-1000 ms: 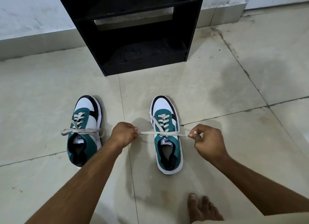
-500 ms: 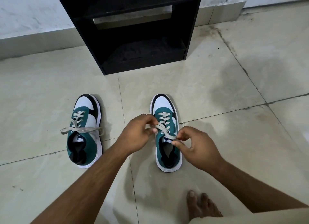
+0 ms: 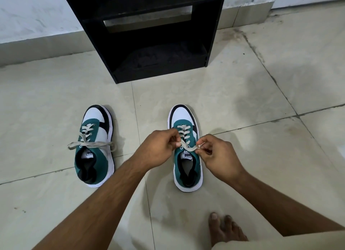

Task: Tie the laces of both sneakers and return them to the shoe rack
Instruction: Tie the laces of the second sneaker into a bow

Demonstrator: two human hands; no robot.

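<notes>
Two green, white and black sneakers stand on the tiled floor, toes pointing away from me. The right sneaker (image 3: pixel 187 157) has its grey lace (image 3: pixel 189 146) crossed over the tongue. My left hand (image 3: pixel 157 150) pinches one lace end at the shoe's left side. My right hand (image 3: pixel 217 154) pinches the other end just right of the tongue. The left sneaker (image 3: pixel 94 147) stands apart to the left, its laces (image 3: pixel 91 143) lying loose across it, ends trailing off both sides. The black shoe rack (image 3: pixel 147 33) stands against the wall straight ahead, its shown shelves empty.
My bare foot (image 3: pixel 225 229) rests on the floor at the lower right, near the right sneaker's heel. A white wall with a tiled skirting runs behind the rack. Pale floor tiles surround both shoes.
A second ago my hands held the right sneaker's lace stretched wide apart. They have come together over the tongue and the lace ends now cross between them.
</notes>
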